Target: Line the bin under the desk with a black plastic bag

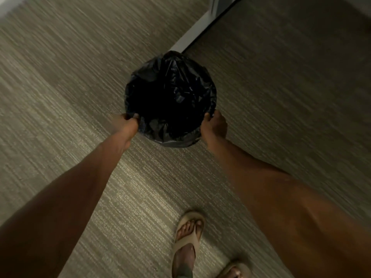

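Left hand (pixel 128 122) and right hand (pixel 213 124) each pinch the black plastic bag (pixel 170 93) at the bin's rim. The film looks thin, light and slippery; best gripped at the folded edge

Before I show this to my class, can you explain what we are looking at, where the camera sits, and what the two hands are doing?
There is no machine here, only a person. The single picture comes from a camera worn on the head, looking down past both bare arms. On the carpet stands a bin, fully covered by a black bag whose mouth is open. The left hand and the right hand each have a grip on the bag's near edge, one at either side. Beyond the bin runs a white bar, perhaps a desk's foot. Below, the person's feet wear sandals.
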A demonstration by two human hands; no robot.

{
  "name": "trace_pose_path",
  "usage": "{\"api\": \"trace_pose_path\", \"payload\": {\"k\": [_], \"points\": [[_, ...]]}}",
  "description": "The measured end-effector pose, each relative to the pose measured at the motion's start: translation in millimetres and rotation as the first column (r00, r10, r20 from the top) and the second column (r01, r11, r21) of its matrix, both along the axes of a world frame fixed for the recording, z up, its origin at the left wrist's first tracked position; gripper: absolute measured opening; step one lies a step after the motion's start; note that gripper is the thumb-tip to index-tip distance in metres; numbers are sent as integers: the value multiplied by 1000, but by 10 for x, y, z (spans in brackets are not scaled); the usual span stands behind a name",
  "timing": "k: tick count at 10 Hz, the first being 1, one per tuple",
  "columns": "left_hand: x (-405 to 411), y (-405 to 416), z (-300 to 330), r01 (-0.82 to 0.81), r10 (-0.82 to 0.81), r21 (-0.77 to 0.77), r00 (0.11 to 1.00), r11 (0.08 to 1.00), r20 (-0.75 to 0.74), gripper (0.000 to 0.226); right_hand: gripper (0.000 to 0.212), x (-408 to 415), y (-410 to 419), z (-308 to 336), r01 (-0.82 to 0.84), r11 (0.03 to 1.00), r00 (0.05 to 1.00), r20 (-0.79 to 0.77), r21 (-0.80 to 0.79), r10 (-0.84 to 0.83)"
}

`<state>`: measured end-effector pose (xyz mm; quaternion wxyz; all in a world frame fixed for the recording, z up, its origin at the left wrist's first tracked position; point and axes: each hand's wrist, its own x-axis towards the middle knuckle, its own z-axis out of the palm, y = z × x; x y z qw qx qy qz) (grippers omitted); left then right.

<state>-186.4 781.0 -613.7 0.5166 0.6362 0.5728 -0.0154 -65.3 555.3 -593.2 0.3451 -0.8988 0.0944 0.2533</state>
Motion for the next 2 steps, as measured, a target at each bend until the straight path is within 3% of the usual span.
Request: {"api": "trace_pose_path", "payload": {"k": [1,2], "points": [[19,-179,231,86,-59,115,973,990,-224,108,72,10,-205,182,-183,963,978,67,-196,199],[-136,-483,423,347,-284,372,934,861,-216,111,81,-3,-528,381,-322,897,912,156,-304,380]]}}
